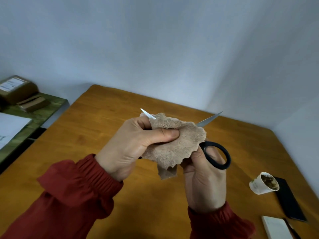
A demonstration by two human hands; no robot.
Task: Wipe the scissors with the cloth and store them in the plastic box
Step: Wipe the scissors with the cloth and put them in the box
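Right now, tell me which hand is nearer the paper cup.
Right. The right hand, holding the scissors by the black handle, is left of the paper cup; the left hand, gripping the cloth, is farther left.

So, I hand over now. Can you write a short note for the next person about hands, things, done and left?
Left hand grips the cloth, wrapped round one blade of the scissors.
Right hand holds the scissors by a black handle ring, blades spread, above the table.
Done: wiping in progress.
Left: finish wiping, close the blades, store them in the plastic box, which is not in view.
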